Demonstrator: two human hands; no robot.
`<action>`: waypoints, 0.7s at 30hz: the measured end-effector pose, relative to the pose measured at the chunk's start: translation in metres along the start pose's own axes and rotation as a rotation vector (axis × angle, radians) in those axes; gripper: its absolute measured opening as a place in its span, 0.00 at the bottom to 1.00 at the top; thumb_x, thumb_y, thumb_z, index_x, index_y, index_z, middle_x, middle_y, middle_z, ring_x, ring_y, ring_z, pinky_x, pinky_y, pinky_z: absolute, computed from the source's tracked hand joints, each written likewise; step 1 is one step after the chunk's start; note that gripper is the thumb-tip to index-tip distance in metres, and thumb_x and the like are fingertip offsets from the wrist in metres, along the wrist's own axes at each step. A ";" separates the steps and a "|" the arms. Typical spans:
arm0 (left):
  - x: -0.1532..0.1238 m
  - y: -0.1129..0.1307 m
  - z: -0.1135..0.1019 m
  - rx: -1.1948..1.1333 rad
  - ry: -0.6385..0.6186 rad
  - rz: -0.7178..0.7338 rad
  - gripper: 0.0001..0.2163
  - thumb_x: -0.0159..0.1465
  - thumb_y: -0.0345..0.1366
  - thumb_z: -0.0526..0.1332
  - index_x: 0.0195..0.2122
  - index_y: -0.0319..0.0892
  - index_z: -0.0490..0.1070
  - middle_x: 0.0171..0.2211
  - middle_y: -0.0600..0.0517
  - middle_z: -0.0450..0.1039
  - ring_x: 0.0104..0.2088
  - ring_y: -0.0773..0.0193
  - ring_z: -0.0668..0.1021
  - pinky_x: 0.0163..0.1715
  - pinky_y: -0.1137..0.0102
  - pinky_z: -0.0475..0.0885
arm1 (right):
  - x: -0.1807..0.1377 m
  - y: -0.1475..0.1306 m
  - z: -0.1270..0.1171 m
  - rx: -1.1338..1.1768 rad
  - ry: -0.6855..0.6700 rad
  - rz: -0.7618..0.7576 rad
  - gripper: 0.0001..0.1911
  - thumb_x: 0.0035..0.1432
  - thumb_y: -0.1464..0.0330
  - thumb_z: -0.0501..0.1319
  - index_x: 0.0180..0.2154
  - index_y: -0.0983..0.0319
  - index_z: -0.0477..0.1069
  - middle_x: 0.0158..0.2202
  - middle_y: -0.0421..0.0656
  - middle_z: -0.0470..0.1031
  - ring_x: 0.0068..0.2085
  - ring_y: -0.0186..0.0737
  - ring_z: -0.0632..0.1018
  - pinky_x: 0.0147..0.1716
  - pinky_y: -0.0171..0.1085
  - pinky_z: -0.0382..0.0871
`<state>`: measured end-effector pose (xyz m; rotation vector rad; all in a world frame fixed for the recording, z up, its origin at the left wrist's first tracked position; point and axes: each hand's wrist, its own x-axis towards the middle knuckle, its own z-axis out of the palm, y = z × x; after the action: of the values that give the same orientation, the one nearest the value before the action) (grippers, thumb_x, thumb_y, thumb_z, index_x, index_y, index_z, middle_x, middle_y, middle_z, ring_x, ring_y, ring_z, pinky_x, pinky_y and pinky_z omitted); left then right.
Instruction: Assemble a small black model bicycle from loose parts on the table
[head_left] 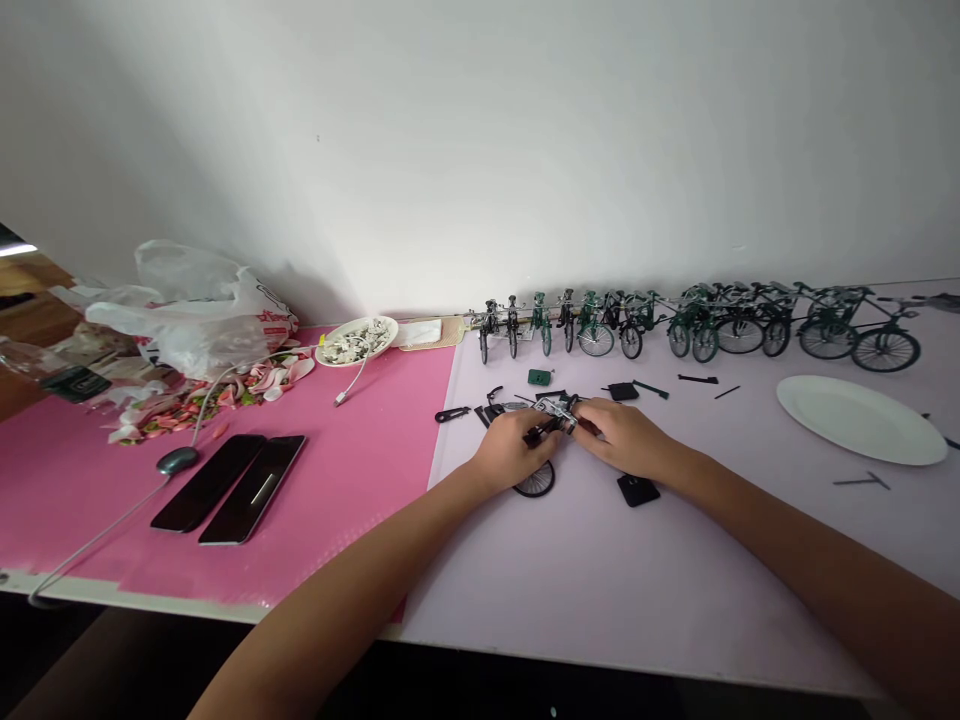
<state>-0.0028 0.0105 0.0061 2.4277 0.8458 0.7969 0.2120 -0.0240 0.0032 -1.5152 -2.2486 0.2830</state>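
Observation:
My left hand (514,447) and my right hand (622,436) meet over the middle of the pale lilac table top (600,570). Both are closed on a small partly built model bicycle (556,415), its dark frame and silvery parts showing between the fingers. A small black wheel (535,482) pokes out under my left hand. Loose black parts (487,408) lie just beyond the hands, and a black square piece (637,490) sits below my right wrist.
Several finished green and black model bicycles (697,325) line the wall. A white plate (859,418) lies at the right. On the pink mat (360,460) are two phones (232,485), a mouse (177,460), a bowl (356,340) and a plastic bag (195,310).

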 end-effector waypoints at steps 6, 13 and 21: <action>0.000 -0.001 0.000 -0.016 -0.001 0.001 0.08 0.65 0.33 0.59 0.27 0.42 0.69 0.26 0.53 0.71 0.27 0.65 0.70 0.30 0.71 0.64 | 0.001 0.000 0.000 -0.002 -0.007 0.002 0.13 0.68 0.63 0.52 0.33 0.60 0.67 0.34 0.46 0.75 0.34 0.43 0.75 0.31 0.38 0.65; 0.000 -0.001 0.000 -0.017 -0.004 0.001 0.09 0.65 0.33 0.59 0.27 0.42 0.68 0.25 0.53 0.70 0.27 0.65 0.70 0.30 0.71 0.64 | 0.000 -0.001 -0.001 0.003 -0.007 0.005 0.12 0.68 0.63 0.52 0.33 0.59 0.68 0.33 0.45 0.76 0.34 0.43 0.75 0.31 0.38 0.65; 0.000 -0.001 0.001 -0.033 0.007 0.007 0.08 0.64 0.32 0.60 0.27 0.41 0.68 0.25 0.53 0.70 0.26 0.66 0.69 0.29 0.71 0.63 | 0.001 0.000 0.000 0.006 -0.012 0.006 0.12 0.69 0.62 0.53 0.32 0.59 0.66 0.33 0.45 0.75 0.34 0.43 0.75 0.30 0.37 0.64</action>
<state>-0.0029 0.0113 0.0047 2.4018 0.8212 0.8157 0.2119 -0.0233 0.0033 -1.5211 -2.2509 0.3003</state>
